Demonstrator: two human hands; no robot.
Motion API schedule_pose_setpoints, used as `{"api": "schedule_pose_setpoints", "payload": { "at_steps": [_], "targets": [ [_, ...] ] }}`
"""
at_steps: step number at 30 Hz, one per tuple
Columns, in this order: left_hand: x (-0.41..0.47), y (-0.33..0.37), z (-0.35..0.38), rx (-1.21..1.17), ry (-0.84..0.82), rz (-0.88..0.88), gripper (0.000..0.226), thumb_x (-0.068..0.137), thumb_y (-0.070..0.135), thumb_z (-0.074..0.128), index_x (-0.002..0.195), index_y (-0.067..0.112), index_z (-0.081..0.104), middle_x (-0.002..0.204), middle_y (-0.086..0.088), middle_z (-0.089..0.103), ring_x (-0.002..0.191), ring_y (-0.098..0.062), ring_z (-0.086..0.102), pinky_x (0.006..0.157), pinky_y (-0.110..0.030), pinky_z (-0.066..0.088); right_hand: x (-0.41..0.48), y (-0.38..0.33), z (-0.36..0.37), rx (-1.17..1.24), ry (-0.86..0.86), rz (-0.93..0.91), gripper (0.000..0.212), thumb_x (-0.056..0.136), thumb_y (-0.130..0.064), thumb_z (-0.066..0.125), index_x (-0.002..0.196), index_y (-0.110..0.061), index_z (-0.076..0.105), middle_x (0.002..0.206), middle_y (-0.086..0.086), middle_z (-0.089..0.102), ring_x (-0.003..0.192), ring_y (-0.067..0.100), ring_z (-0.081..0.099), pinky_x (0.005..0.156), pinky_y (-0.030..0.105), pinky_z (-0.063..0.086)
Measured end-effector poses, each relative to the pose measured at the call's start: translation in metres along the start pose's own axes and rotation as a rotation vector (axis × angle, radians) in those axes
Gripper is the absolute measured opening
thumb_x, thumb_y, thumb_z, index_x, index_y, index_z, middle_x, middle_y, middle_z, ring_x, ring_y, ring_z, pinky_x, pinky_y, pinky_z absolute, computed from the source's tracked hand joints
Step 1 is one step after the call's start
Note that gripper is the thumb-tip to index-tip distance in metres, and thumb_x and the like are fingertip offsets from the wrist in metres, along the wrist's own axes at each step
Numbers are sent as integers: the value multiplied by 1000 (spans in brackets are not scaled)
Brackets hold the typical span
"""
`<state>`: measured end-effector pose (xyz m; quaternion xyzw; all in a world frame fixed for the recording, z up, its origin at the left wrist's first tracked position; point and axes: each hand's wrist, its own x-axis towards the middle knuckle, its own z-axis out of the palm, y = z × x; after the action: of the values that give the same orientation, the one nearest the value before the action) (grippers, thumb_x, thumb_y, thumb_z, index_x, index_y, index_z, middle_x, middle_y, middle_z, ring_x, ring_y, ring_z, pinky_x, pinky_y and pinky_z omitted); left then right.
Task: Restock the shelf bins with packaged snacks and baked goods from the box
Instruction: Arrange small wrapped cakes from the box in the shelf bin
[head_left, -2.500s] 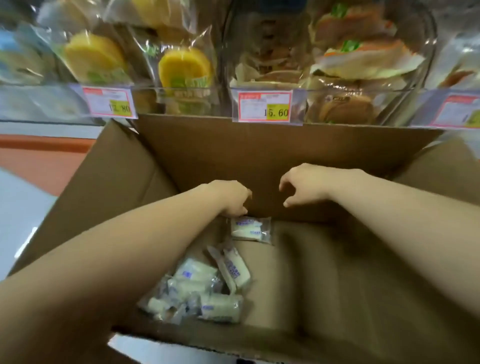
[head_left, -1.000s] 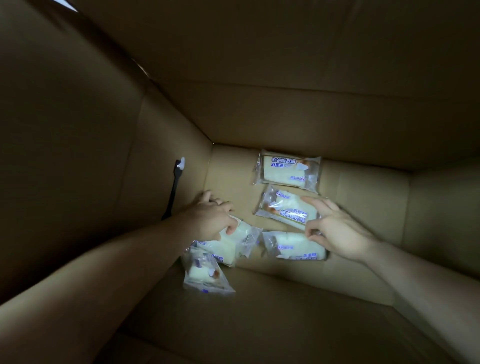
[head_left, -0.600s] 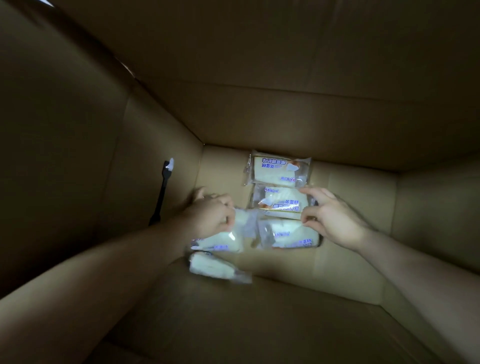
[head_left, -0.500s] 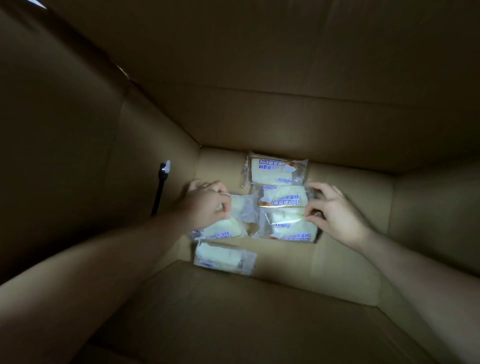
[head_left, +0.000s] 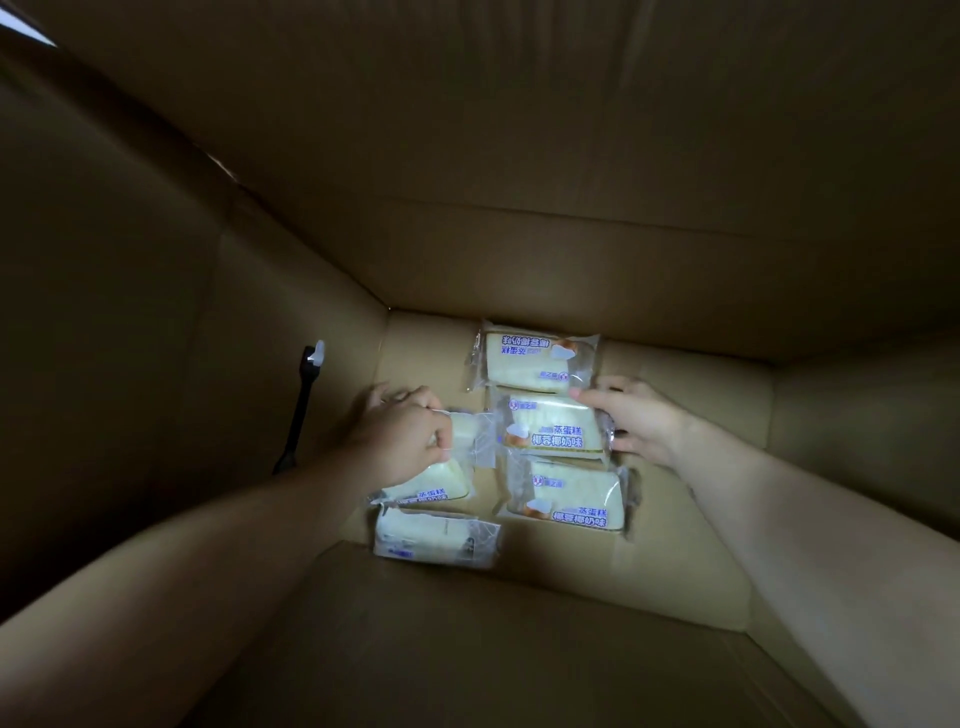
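Observation:
I look down into a deep, dim cardboard box (head_left: 519, 249). Several clear-wrapped white cake packs lie on its floor. My left hand (head_left: 402, 441) grips the left pack (head_left: 436, 480) from above, fingers curled round its top edge. My right hand (head_left: 636, 421) holds the right end of the middle pack (head_left: 550, 428), thumb on its upper corner. Another pack (head_left: 535, 358) lies just behind it by the far wall, one (head_left: 569, 499) lies in front of it, and one (head_left: 434, 538) lies nearest me. The shelf bins are out of view.
The box walls rise steeply on all sides and close in around both forearms. A black slot with a pale tab (head_left: 304, 400) marks the left wall. A near flap (head_left: 467, 639) covers the front of the floor.
The view went from above the box under the shelf bins to inside it. My right hand slid the middle pack back against the far one. My left hand keeps its hold.

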<state>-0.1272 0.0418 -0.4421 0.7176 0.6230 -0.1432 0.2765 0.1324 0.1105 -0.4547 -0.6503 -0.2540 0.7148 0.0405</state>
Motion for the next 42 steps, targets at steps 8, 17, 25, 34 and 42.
{"api": "schedule_pose_setpoints", "payload": {
  "at_steps": [8, 17, 25, 34, 42],
  "targets": [
    [2, 1, -1, -9, -13, -19, 13, 88, 40, 63, 94, 30, 68, 125, 16, 48, 123, -11, 40, 105, -25, 2, 9, -3, 21, 101, 180, -128, 18, 90, -7, 63, 75, -16, 57, 50, -6, 54, 31, -2, 44, 30, 11, 31],
    [5, 13, -34, 104, -103, 114, 10, 90, 34, 61, 95, 28, 67, 121, 12, 46, 114, -12, 42, 109, -34, 9, -23, -23, 13, -382, 241, -453, 11, 87, -9, 66, 77, -9, 61, 59, -6, 39, 53, 6, 33, 45, 11, 31],
    [-10, 72, -135, 370, -116, 246, 2, 88, 29, 61, 89, 28, 60, 120, 4, 48, 106, -20, 52, 96, -35, 35, -116, -69, -16, -917, 332, -555, 21, 84, -20, 65, 68, -27, 53, 67, -10, 51, 76, 18, 54, 68, 26, 41],
    [-116, 155, -247, 177, 157, 384, 13, 86, 30, 66, 81, 30, 54, 109, 3, 46, 109, -19, 53, 94, -39, 44, -300, -91, -41, -1064, 541, -805, 21, 86, -28, 64, 70, -28, 50, 78, -7, 55, 88, 20, 58, 79, 32, 48],
    [-205, 233, -309, -239, 520, 449, 8, 92, 33, 58, 85, 30, 57, 97, 18, 51, 89, 0, 50, 75, -23, 40, -430, -69, -100, -747, 764, -1119, 12, 91, -26, 61, 84, -17, 56, 72, -7, 50, 67, 3, 44, 57, 15, 31]
  ]
}}
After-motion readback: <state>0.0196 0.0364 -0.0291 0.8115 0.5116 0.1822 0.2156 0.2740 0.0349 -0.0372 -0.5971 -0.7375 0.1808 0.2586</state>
